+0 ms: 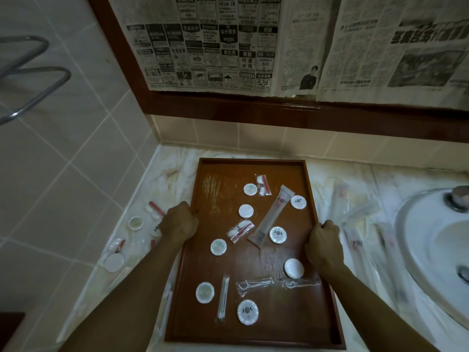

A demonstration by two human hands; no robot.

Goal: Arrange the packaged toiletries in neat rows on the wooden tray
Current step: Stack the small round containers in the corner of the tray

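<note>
A brown wooden tray [218, 171] lies lengthwise on the marble counter. Scattered on it are several round white soap packets [218, 247], a long toothbrush packet [271, 215] lying diagonally, red-and-white sachets [239, 231], a cotton-bud packet [223, 297] and two floss-pick packets [255, 285]. My left hand [179, 222] grips the tray's left rim. On the opposite rim, my right hand [324, 246] grips the tray at mid-length.
More packets lie off the tray: round soaps [113, 262] and red sachets [154, 208] on the counter to its left, long clear toothbrush packets [355, 240] to its right. A white basin [436, 250] sits far right. Tiled wall at left, newspaper-covered mirror [228, 41] behind.
</note>
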